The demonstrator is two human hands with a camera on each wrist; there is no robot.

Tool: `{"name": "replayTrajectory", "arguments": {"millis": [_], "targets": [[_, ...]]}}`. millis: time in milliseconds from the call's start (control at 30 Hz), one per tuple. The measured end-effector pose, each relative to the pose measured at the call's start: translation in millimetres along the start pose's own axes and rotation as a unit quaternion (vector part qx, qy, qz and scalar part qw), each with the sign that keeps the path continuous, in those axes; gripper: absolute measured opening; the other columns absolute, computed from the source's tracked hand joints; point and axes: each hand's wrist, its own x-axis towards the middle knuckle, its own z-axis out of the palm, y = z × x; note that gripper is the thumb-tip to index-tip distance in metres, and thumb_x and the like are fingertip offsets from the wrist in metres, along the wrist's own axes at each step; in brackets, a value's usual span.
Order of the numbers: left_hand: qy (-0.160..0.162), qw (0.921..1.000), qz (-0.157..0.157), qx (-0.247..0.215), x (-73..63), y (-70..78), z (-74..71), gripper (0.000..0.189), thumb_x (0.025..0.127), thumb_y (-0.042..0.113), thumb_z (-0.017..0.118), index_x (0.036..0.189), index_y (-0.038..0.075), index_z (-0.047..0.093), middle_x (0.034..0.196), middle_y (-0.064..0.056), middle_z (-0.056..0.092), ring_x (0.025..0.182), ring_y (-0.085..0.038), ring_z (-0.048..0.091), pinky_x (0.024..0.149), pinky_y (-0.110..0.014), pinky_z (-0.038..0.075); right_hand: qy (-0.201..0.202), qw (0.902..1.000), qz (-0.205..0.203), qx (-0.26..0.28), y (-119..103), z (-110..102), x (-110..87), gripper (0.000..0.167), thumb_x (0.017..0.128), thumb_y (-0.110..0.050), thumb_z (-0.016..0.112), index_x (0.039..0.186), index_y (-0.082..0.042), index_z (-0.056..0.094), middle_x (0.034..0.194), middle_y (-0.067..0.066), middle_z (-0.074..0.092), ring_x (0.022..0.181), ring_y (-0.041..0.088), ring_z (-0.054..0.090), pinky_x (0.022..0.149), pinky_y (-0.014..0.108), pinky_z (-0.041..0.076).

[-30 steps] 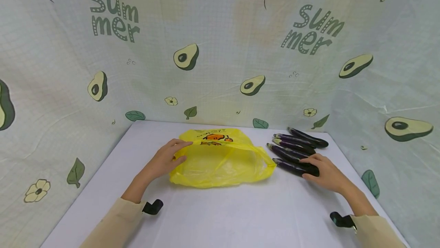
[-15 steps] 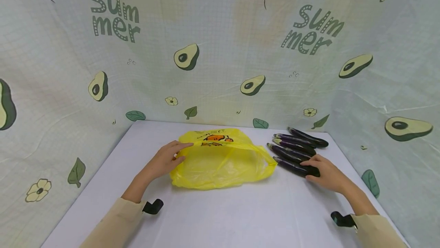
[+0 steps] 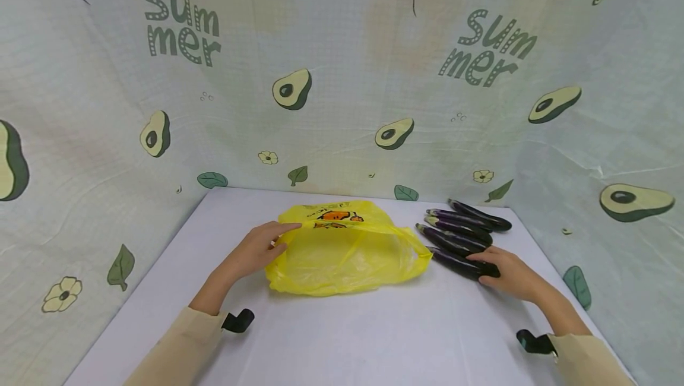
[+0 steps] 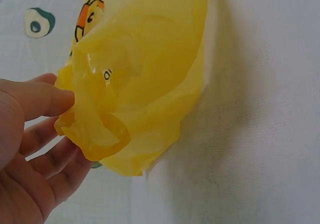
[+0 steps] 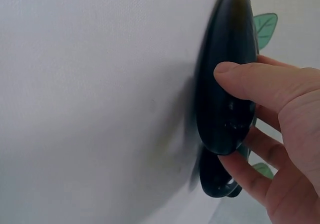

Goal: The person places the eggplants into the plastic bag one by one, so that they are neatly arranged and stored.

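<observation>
Head view: yellow bag (image 3: 347, 255) beside eggplants (image 3: 461, 231), avocado-print cloth (image 3: 342, 47) behind.

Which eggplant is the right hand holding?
The front eggplant, lowest of the group in the head view: the right hand grips it, while the other eggplants lie ungripped behind it.

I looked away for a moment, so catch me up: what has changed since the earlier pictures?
The right hand and the nearest eggplant, which it grips, have shifted slightly nearer; the near edge of the yellow plastic bag has too. The left hand still holds the bag's left side, and the other eggplants lie as they were.
</observation>
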Motion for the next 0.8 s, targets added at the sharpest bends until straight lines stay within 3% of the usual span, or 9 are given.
{"name": "replayTrajectory", "arguments": {"millis": [200, 367, 633, 800], "targets": [[-0.004, 1.0000, 0.000, -0.009, 0.0, -0.2, 0.3, 0.055, 0.101, 0.004, 0.069, 0.153, 0.019, 0.059, 0.129, -0.008, 0.070, 0.101, -0.022, 0.061, 0.091, -0.041, 0.057, -0.034, 0.9992, -0.003, 0.018, -1, -5, -2.7, 0.055, 0.091, -0.008, 0.081, 0.143, -0.006, 0.066, 0.139, 0.026, 0.065, 0.129, 0.055, 0.057, 0.102, 0.070, 0.046], [-0.004, 0.9998, -0.002, -0.018, 1.2, -2.0, 2.6, 0.055, 0.102, 0.004, 0.069, 0.153, 0.021, 0.060, 0.130, -0.006, 0.069, 0.103, -0.022, 0.061, 0.093, -0.041, 0.057, -0.047, 0.9986, 0.001, 0.024, -1, -7, -4.2, 0.057, 0.090, -0.008, 0.082, 0.145, -0.005, 0.064, 0.141, 0.026, 0.064, 0.130, 0.055, 0.056, 0.102, 0.070, 0.047], [0.007, 0.9998, -0.010, -0.018, 1.8, 2.7, 5.2, 0.055, 0.102, 0.004, 0.069, 0.153, 0.022, 0.060, 0.132, -0.005, 0.069, 0.104, -0.021, 0.061, 0.093, -0.040, 0.057, -0.035, 0.9986, -0.002, 0.039, -10, -8, -9.5, 0.055, 0.090, -0.012, 0.084, 0.142, -0.003, 0.066, 0.137, 0.023, 0.068, 0.124, 0.049, 0.063, 0.096, 0.062, 0.054], [0.015, 0.9997, -0.005, -0.016, 1.0, 4.3, 6.3, 0.055, 0.101, 0.002, 0.070, 0.152, 0.021, 0.061, 0.130, -0.005, 0.069, 0.102, -0.021, 0.060, 0.092, -0.040, 0.057, -0.024, 0.9987, -0.006, 0.044, -16, -6, -11.5, 0.055, 0.090, -0.015, 0.084, 0.141, -0.004, 0.067, 0.135, 0.019, 0.070, 0.116, 0.038, 0.068, 0.088, 0.049, 0.059]]}}
